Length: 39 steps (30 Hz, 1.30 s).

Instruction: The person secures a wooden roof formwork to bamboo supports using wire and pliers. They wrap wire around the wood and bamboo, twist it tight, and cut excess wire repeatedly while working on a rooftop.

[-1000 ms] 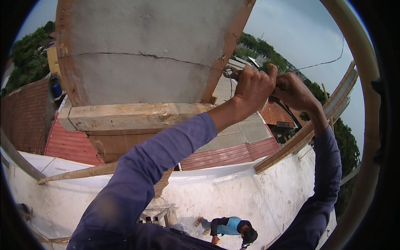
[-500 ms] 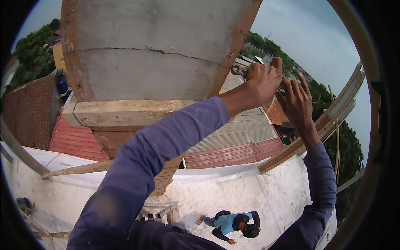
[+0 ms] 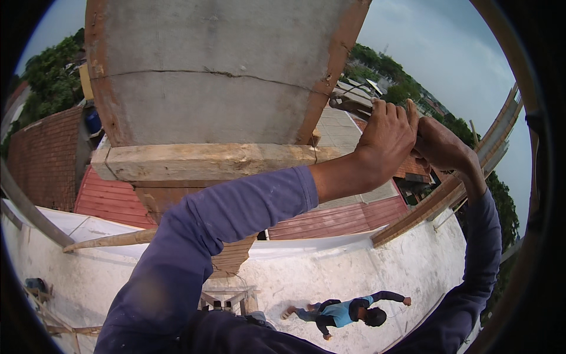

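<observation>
My left hand (image 3: 388, 137) is closed around the handle end of dark metal pincers (image 3: 352, 106). Their jaws reach to the edge of a tall grey panel (image 3: 212, 35) with brown wooden side strips, where a thin tie wire (image 3: 224, 74) runs across it. Pressed close beside the left hand is my right hand (image 3: 443, 144), bent at the wrist with curled fingers. What it grips, if anything, is hidden. Below the panel a thick pale timber (image 3: 218, 161) lies crosswise, under my left forearm.
Far below, a person (image 3: 348, 311) in a blue and black top is on a pale concrete surface (image 3: 277, 277). A sloping wooden-edged form (image 3: 439, 203) rises at right. A pole (image 3: 112, 240) crosses at left. Red roofs (image 3: 106, 200) and trees lie beyond.
My right hand has turned over, its raised fingers now curled beside the left hand. The left hand has shifted slightly lower, showing more of the pincers. The person below has stretched out an arm.
</observation>
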{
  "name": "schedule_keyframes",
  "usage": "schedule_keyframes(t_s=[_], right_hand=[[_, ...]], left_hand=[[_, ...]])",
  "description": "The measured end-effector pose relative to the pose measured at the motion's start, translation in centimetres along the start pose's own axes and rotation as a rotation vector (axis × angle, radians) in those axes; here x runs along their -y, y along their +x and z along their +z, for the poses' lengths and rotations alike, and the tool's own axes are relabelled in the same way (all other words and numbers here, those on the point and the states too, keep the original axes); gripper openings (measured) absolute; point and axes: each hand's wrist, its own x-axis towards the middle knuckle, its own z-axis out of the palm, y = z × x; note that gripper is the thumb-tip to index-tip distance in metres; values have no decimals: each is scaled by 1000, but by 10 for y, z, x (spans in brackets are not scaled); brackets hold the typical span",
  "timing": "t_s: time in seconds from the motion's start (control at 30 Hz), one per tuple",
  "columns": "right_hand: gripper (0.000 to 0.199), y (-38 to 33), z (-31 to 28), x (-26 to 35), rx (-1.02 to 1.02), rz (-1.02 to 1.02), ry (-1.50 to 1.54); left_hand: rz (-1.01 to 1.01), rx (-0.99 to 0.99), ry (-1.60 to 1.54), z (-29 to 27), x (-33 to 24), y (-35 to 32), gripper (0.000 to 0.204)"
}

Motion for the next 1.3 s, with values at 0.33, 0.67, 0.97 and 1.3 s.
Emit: schedule_keyframes(t_s=[0.33, 0.67, 0.97, 1.3], right_hand=[[48, -9, -53, 40, 25, -15, -186], [30, 34, -18, -14, -763, -256, -945], [38, 98, -80, -22, -629, -576, -950], [18, 76, -64, -8, -391, -307, -669]], left_hand=[[-17, -566, -404, 39, 21, 31, 16], [-98, -268, -575, 20, 38, 54, 7], [-362, -80, -709, 9, 63, 79, 8], [-288, 144, -685, 6, 56, 80, 10]])
